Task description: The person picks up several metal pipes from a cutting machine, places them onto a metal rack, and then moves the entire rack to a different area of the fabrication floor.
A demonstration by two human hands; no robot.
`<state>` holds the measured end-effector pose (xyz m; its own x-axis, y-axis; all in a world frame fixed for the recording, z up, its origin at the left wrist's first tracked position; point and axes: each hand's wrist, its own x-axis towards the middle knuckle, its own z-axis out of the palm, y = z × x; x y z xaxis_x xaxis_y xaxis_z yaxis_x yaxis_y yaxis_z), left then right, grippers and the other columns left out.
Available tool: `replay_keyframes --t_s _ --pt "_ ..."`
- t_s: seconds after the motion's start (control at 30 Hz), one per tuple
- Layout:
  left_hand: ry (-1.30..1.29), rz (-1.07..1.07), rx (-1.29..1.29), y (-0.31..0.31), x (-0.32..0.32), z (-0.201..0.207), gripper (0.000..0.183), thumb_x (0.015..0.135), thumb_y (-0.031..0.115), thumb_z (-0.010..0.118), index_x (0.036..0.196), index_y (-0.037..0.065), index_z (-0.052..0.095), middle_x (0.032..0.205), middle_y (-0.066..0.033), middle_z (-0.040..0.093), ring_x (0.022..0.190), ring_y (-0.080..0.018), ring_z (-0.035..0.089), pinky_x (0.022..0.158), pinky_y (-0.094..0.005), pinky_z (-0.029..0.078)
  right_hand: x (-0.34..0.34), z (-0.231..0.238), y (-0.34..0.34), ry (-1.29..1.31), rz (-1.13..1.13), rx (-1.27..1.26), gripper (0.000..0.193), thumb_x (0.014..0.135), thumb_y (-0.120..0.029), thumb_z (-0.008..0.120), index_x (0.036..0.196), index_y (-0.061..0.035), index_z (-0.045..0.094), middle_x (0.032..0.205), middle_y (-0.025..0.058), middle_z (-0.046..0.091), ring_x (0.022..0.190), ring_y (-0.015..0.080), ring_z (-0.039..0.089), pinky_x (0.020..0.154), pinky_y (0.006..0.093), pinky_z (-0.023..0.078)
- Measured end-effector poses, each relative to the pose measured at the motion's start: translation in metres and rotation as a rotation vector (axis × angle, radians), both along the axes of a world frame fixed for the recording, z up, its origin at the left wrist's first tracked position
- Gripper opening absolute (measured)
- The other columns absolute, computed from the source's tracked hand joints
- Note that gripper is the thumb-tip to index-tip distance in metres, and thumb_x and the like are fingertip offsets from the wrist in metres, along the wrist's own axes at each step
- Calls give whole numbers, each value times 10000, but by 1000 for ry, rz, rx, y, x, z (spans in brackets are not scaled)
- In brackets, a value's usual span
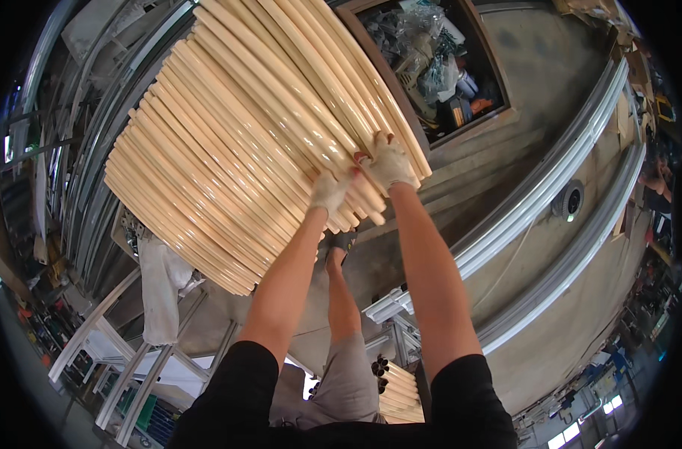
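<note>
Head view: apparently adjusting cream tubes (229,112), laying part-curled left hand (329,193) and right hand (392,162) near their ends, leaving grip unclear; probably needing steady control next.

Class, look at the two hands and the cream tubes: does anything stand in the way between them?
Nothing visible does: the left hand and right hand both appear to rest on the tubes, with only pale gloves between.

We see tubes (206,150) before us, a box (472,130) of clutter (438,60) to their far right, long bars (539,206) farther right, and a frame (164,367) near left.
</note>
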<state>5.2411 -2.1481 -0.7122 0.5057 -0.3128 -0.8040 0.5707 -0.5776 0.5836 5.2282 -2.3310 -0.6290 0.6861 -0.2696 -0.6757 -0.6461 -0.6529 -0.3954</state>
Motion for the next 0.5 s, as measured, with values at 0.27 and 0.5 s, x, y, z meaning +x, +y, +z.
replay_keyframes --t_s 0.27,0.5 --pt "-332 277 -58 61 -7 61 589 950 295 713 1387 -34 494 1164 -191 718 923 -246 721 721 -335 554 -76 -40 20 -242 -133 -223 715 970 -297 613 1576 -63 314 1611 223 377 1434 400 426 1149 518 385" --pt "-289 -353 184 212 -104 188 564 947 265 681 1404 -28 530 1164 -198 706 1076 -257 679 884 -378 546 -273 112 102 -274 -339 -96 598 907 -239 659 1430 -11 481 1431 264 561 1232 431 593 1015 457 509"
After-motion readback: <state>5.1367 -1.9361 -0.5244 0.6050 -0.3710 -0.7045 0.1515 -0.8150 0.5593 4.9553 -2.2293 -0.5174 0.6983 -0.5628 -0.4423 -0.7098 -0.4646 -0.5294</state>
